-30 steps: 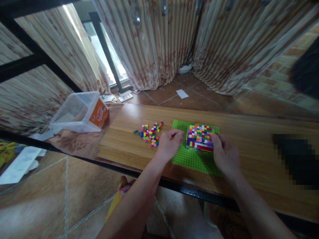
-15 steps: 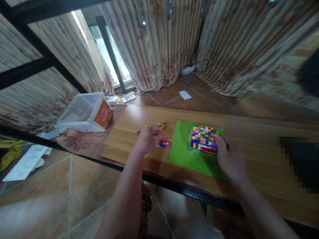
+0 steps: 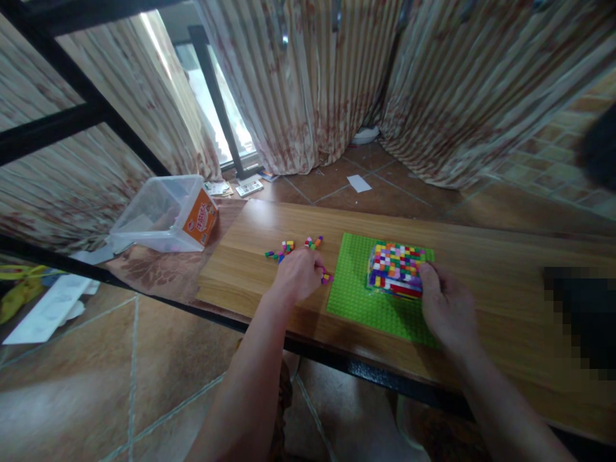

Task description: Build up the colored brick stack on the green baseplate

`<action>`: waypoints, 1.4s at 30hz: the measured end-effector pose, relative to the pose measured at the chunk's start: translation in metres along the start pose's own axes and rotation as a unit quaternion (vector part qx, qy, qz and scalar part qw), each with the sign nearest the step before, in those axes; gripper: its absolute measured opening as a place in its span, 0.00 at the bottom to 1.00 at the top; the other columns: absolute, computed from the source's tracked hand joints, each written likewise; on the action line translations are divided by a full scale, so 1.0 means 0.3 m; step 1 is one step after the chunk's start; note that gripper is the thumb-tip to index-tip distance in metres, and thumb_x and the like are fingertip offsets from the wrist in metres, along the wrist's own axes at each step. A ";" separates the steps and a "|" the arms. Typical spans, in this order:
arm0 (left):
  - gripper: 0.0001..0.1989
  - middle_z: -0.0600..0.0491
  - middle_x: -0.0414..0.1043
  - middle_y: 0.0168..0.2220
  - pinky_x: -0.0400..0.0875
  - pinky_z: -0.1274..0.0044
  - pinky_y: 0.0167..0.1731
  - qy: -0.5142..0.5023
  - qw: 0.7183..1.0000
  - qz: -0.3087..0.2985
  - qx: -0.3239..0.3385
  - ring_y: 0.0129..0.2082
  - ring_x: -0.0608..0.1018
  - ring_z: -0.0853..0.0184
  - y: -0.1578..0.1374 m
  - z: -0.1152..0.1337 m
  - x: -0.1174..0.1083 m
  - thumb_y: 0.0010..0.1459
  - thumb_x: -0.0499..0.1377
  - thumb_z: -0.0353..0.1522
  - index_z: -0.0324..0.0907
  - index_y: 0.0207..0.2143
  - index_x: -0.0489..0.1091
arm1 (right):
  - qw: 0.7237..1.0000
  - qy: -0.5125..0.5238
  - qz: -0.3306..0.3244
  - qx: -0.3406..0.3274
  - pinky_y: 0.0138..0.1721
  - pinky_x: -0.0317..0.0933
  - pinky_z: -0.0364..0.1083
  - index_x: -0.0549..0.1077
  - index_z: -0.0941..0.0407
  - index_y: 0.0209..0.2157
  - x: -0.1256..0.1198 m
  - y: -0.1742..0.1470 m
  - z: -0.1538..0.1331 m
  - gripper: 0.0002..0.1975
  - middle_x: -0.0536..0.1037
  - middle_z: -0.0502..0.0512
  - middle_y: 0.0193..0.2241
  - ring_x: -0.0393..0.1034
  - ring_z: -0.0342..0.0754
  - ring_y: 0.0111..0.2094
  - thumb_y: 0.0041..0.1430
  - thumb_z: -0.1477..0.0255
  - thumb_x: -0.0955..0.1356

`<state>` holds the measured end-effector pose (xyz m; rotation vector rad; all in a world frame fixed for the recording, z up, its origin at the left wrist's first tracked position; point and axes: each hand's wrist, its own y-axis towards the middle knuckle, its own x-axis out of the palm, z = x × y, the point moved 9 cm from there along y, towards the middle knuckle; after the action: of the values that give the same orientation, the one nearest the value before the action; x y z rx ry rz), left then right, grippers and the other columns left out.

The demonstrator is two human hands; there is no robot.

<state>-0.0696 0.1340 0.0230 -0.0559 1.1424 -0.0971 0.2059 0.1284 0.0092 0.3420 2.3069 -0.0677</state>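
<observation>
A block of many coloured toy bricks (image 3: 394, 262) rests on the green baseplate (image 3: 350, 282), its top a mosaic of small squares. My right hand (image 3: 450, 307) grips its right side, thumb on the near face and the other fingers hidden behind. To the left, my left hand (image 3: 299, 271) is low over the loose bricks, fingers bent downward and drawn together. Its fingertips and anything between them are hidden. Loose bricks (image 3: 287, 246) show beyond that hand, more bricks (image 3: 314, 243) lie past the knuckles, and a few pink and purple bricks (image 3: 326, 276) are beside the fingers.
A clear plastic box (image 3: 161, 215) with an orange label stands left of the wooden table (image 3: 231, 276). A dark pixelated patch (image 3: 582, 314) covers the right side. Striped curtains (image 3: 308, 96) hang behind, and a white paper (image 3: 359, 183) lies on the tiled floor.
My left hand has moved slightly right and down over the loose bricks, uncovering those behind it. My right hand keeps its hold on the brick block.
</observation>
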 end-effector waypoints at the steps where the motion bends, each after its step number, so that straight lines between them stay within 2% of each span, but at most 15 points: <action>1: 0.10 0.48 0.81 0.37 0.73 0.70 0.43 0.000 1.000 -0.003 -0.003 0.40 0.80 0.58 0.000 0.002 0.003 0.58 0.58 0.28 0.43 0.32 0.81 | 1.000 0.000 0.003 -0.004 0.42 0.63 0.54 0.78 0.59 0.49 0.000 0.000 -0.001 0.32 0.81 0.65 0.41 0.74 0.59 0.42 0.64 0.51 0.56; 5: 0.10 0.48 0.81 0.36 0.73 0.70 0.41 0.003 1.000 -0.017 -0.004 0.39 0.81 0.58 0.005 0.008 0.018 0.57 0.58 0.26 0.42 0.31 0.80 | 1.000 0.004 0.007 -0.021 0.40 0.62 0.53 0.78 0.58 0.47 0.001 0.001 -0.006 0.31 0.81 0.64 0.39 0.73 0.59 0.40 0.64 0.51 0.56; 18: 0.08 0.49 0.80 0.37 0.70 0.73 0.40 -0.011 1.000 0.007 0.010 0.40 0.80 0.61 0.002 0.037 0.014 0.61 0.57 0.27 0.42 0.30 0.75 | 1.000 0.007 0.007 -0.005 0.40 0.63 0.52 0.79 0.57 0.47 -0.004 -0.002 -0.006 0.30 0.81 0.63 0.38 0.74 0.57 0.39 0.64 0.51 0.56; 23: 0.07 0.51 0.80 0.33 0.69 0.74 0.38 -0.044 0.999 0.029 0.009 0.36 0.79 0.62 0.008 0.045 0.002 0.60 0.57 0.27 0.42 0.31 0.74 | 1.000 0.002 0.003 -0.020 0.40 0.63 0.53 0.78 0.59 0.48 -0.004 -0.004 -0.017 0.32 0.81 0.65 0.39 0.74 0.58 0.40 0.65 0.52 0.56; 32: 0.08 0.53 0.79 0.31 0.68 0.76 0.36 -0.076 0.995 0.063 0.014 0.34 0.79 0.65 0.021 0.052 0.001 0.62 0.55 0.26 0.42 0.33 0.73 | 0.999 -0.001 0.011 -0.030 0.38 0.62 0.51 0.79 0.57 0.46 -0.004 -0.005 -0.020 0.31 0.81 0.62 0.36 0.74 0.56 0.38 0.65 0.51 0.55; 42: 0.10 0.54 0.77 0.30 0.69 0.77 0.37 -0.109 0.991 0.045 0.064 0.33 0.77 0.68 0.007 0.093 0.007 0.60 0.54 0.23 0.42 0.30 0.73 | 0.999 0.006 0.010 -0.041 0.38 0.62 0.51 0.78 0.58 0.46 -0.005 -0.006 -0.018 0.32 0.81 0.63 0.37 0.72 0.57 0.38 0.65 0.50 0.55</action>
<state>-0.0433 0.1358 0.0323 0.0963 0.9173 -0.0815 0.2026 0.1272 0.0139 0.3255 2.3093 0.0381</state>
